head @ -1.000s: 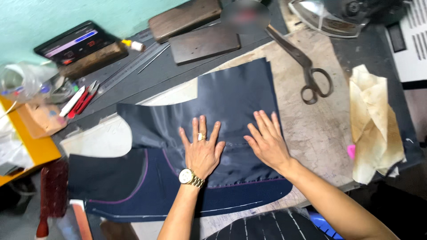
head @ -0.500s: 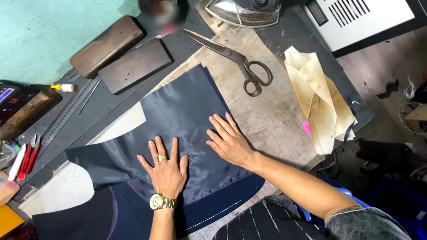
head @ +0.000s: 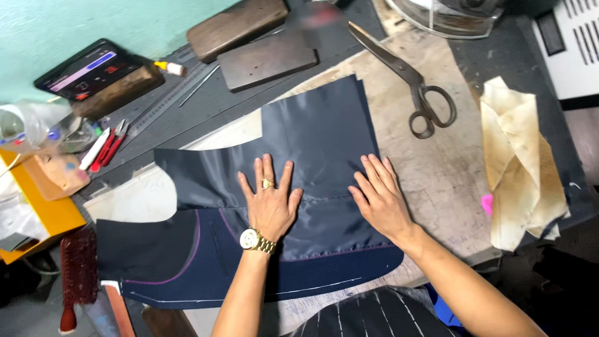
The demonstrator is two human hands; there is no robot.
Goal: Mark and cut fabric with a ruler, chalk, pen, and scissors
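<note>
Here both hands lie flat, palms down, on a shiny navy lining piece (head: 312, 143) spread across the worktop (head: 430, 168). The left hand (head: 269, 200), with a gold ring and a gold wristwatch (head: 257, 240), has its fingers spread wide and presses the middle of the lining; it grips nothing. The right hand (head: 380, 196) rests just beside it, fingers straight and close together, also pressing rather than holding. The lining piece sits on top of a darker navy cloth panel (head: 187, 262) marked with purple and white lines, which shows below and to the left of it. A pair of large scissors (head: 409, 78) lies on the worktop above the right hand, well apart from it. A crumpled cream cloth (head: 521, 162) sits at the right edge. Two dark wooden blocks (head: 249, 40) lie beyond the lining.
</note>
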